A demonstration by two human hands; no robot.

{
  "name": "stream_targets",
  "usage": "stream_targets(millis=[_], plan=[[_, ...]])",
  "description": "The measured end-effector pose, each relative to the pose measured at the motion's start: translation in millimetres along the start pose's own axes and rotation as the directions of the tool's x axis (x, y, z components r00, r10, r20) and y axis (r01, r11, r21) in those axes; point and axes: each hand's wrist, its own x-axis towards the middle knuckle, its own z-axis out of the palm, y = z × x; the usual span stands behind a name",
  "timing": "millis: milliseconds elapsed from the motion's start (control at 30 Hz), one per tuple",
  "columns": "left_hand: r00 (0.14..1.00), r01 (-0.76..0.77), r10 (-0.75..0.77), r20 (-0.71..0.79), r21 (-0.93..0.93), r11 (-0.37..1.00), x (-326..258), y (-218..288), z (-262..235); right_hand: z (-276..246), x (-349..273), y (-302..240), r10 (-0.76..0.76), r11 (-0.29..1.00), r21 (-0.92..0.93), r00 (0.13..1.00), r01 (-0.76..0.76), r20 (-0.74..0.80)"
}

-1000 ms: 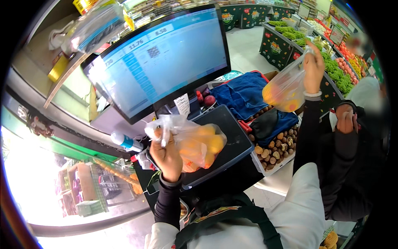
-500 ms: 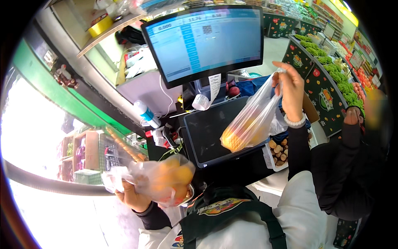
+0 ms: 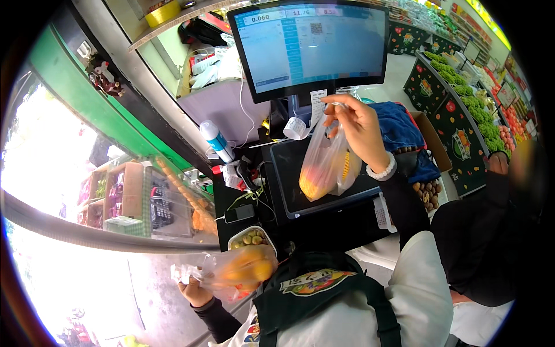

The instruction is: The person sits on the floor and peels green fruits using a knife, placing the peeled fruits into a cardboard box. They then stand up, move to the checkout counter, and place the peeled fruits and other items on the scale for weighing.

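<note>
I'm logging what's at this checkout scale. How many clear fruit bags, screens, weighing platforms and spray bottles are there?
Clear bags of yellow-orange fruit: 2, one hanging from the right hand over the platform, one in the left hand down low
Screens: 1
Weighing platforms: 1
Spray bottles: 1
Total: 5

A clear plastic bag of orange-yellow fruit hangs upright from its gathered neck, pinched by the right hand — its rounded bottom sits on or just above the dark scale platform; which, I cannot tell. A second clear bag of orange fruit — blurred, lying sideways — is gripped by the left hand, low at the person's left side.
</note>
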Motion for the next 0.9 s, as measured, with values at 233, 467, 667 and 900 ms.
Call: stream_targets(millis=[233, 467, 667, 900], plan=[[0.955, 0.072, -0.031, 0.296, -0.128, 0.989, 12, -21, -5, -6, 2, 7, -0.013, 0.988, -0.153, 0.995, 0.029, 0.104], [0.977, 0.134, -0.108, 0.183, -0.135, 0.982, 17, -19, 28, -22, -10, -8, 0.052, 0.967, -0.253, 0.973, 0.007, 0.225], [0.989, 0.073, -0.061, 0.132, -0.093, 0.993, 19, -23, 31, -44, -16, -28, -0.151, 0.85, -0.496, 0.985, 0.174, 0.086], [0.984, 0.159, -0.143, 0.106, -0.164, 0.974, 18, -22, 38, -110, 0, -6, -0.376, 0.812, -0.58, 0.823, 0.071, -0.426]])
